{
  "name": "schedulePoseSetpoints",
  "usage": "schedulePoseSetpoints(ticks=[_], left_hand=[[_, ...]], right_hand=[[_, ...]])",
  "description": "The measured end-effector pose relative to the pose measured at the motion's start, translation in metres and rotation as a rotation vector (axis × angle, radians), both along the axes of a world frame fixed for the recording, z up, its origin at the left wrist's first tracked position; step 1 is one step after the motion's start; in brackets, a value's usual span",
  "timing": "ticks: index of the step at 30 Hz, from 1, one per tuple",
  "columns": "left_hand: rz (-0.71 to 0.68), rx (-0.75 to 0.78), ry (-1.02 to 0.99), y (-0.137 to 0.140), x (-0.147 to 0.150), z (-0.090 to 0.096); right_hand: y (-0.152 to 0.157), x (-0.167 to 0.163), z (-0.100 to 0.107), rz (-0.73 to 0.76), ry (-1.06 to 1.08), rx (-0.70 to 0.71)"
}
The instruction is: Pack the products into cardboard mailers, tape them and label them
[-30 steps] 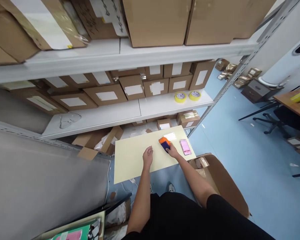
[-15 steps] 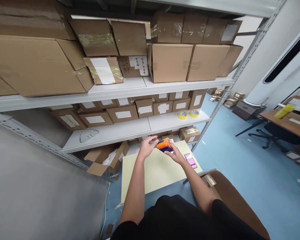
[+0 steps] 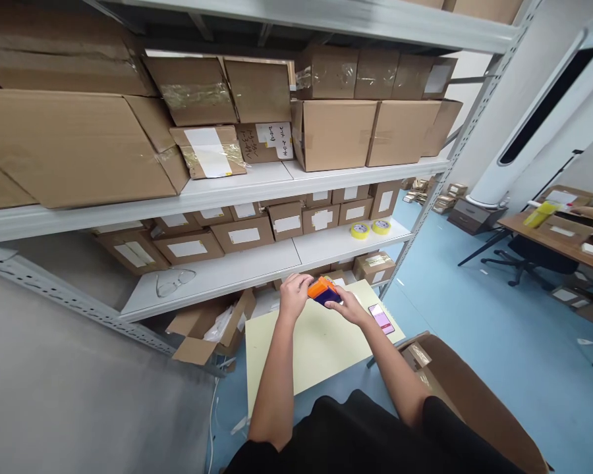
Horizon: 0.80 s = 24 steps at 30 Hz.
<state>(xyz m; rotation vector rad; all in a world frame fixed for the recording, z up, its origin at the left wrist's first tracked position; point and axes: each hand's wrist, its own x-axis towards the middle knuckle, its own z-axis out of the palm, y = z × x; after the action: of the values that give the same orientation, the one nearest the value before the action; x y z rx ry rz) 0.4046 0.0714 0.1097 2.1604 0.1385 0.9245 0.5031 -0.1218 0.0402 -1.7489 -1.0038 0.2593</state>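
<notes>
A small orange and dark-blue box is held up over the pale yellow tabletop. My right hand grips its right end, thumb along the near face. At the opposite end, the fingers of my left hand are bent and pinched together against the box's edge; exactly what they grasp there is hard to make out. A phone with a lit pink screen lies on the tabletop, right of my right hand.
Metal shelving full of cardboard boxes rises ahead. Two yellow tape rolls and a pair of glasses rest on its middle shelf. Left of the table stands an open carton; a large brown carton is at my right.
My left hand has closed in on the left end of the box, its fingers now bent against it. The box has tilted slightly in my right hand. The camera view has shifted a little.
</notes>
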Motion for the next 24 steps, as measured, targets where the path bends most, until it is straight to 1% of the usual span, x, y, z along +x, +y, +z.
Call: schedulePoseSetpoints(ticks=[3, 5, 8, 10, 13, 16, 19, 22, 24], left_hand=[[0.098, 0.009, -0.065, -0.003, 0.005, -0.001], [0.145, 0.027, -0.103, -0.001, 0.01, 0.005], [0.087, 0.072, -0.069, 0.005, 0.021, 0.019], [0.059, 0.098, -0.043, 0.003, 0.029, 0.028], [0.126, 0.109, -0.054, -0.015, 0.04, 0.03], [0.201, 0.096, -0.059, -0.045, 0.044, 0.015], [0.235, 0.055, -0.038, -0.072, 0.045, -0.01], [0.283, 0.017, -0.017, -0.085, 0.048, -0.034], [0.328, 0.007, -0.021, -0.087, 0.051, -0.043]], right_hand=[[-0.007, 0.015, 0.002, 0.007, -0.022, -0.035], [-0.015, 0.027, 0.002, 0.003, -0.02, -0.053], [-0.025, 0.043, -0.004, -0.01, -0.009, -0.03], [-0.027, 0.053, -0.01, -0.021, -0.027, -0.002], [-0.022, 0.067, -0.02, -0.07, -0.05, 0.004], [-0.015, 0.083, -0.028, -0.13, -0.034, 0.007], [-0.007, 0.102, -0.033, -0.153, -0.046, 0.007], [0.001, 0.127, -0.036, -0.176, -0.091, -0.035], [0.008, 0.149, -0.038, -0.21, -0.125, -0.087]])
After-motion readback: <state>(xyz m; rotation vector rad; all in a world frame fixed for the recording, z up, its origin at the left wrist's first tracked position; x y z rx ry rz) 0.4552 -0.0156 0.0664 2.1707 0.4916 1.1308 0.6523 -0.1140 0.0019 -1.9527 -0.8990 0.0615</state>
